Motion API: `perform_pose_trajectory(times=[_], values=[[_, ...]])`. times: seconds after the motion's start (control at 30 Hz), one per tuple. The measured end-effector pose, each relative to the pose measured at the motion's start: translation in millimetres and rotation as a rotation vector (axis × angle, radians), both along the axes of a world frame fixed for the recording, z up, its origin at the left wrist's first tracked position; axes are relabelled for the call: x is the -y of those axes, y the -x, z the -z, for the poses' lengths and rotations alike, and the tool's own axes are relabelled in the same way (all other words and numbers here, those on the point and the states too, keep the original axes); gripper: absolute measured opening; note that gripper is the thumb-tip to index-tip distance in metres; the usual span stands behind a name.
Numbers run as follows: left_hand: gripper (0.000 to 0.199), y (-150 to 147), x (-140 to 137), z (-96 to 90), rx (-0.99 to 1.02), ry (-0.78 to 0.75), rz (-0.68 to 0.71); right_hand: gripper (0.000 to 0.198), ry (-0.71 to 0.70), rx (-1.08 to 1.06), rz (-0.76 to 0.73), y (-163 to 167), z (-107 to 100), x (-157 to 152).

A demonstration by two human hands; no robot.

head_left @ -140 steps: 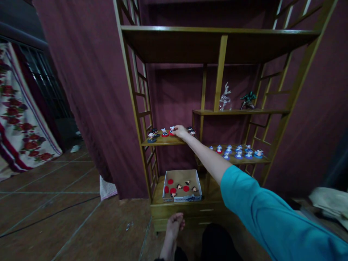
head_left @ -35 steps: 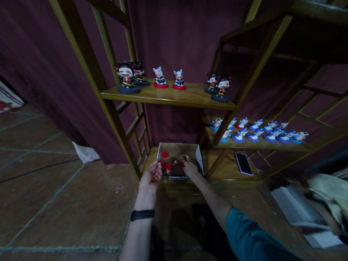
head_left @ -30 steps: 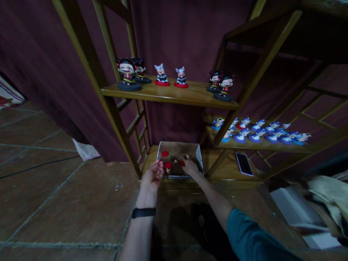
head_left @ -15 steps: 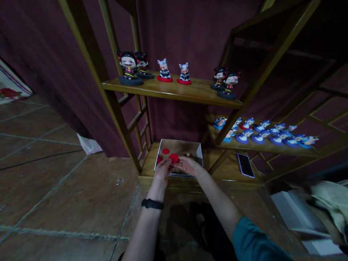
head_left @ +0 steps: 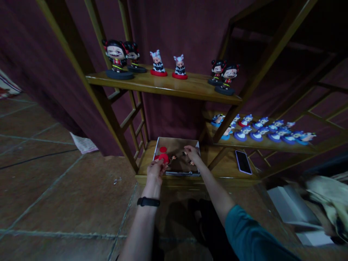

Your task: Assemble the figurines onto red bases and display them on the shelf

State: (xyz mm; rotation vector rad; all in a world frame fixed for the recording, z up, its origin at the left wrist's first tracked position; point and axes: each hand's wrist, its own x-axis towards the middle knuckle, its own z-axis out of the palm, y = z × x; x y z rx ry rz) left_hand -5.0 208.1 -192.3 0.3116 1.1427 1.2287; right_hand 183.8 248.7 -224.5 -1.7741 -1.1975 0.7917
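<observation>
A shallow open cardboard box (head_left: 178, 142) sits on the low wooden shelf and holds red discs and small dark figurines. My left hand (head_left: 156, 169) is closed on a red round base (head_left: 164, 157), at the box's left side. Behind it, another red disc (head_left: 163, 149) lies in the box. My right hand (head_left: 193, 154) reaches over the box's right part, its fingertips pinched at a small dark figurine (head_left: 185, 153). Other loose pieces lie nearby, among them a small figurine (head_left: 173, 157) in the middle and one (head_left: 192, 163) below my right hand.
Above the box, an upper shelf (head_left: 163, 84) carries several figurines on round bases. To the right, a side shelf (head_left: 261, 142) bears several blue-and-white figurines (head_left: 259, 132). A phone (head_left: 243, 162) lies on the low shelf. Wooden posts (head_left: 107, 116) frame both sides; white boxes (head_left: 290, 204) stand lower right.
My hands, together at the red base before, are now apart. The left has drawn left with the base; the right has moved up and right to a small figurine. The view shifted slightly.
</observation>
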Motion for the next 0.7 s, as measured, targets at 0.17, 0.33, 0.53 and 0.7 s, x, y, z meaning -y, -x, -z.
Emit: perform_pose_trajectory(times=[0.17,0.33,0.53,0.7], values=[[0.011,3.8,-1.5,-0.7,-0.01,0.008,0.006,0.038,0.097,0.352,-0.097,-19.3,19.3,-12.1],[0.012,1.9,-1.2,-2.2,-0.008,0.026,0.022,0.042,0.11,0.646,-0.346,-13.9,30.1,-8.8],[0.015,-0.5,0.5,-3.8,0.034,0.044,-0.001,0.04,0.191,0.702,-0.23,-9.5,27.2,-0.5],[0.013,-2.7,1.7,-3.5,0.018,0.025,0.046,0.025,0.114,-0.114,-0.166,-0.7,9.6,-3.0]])
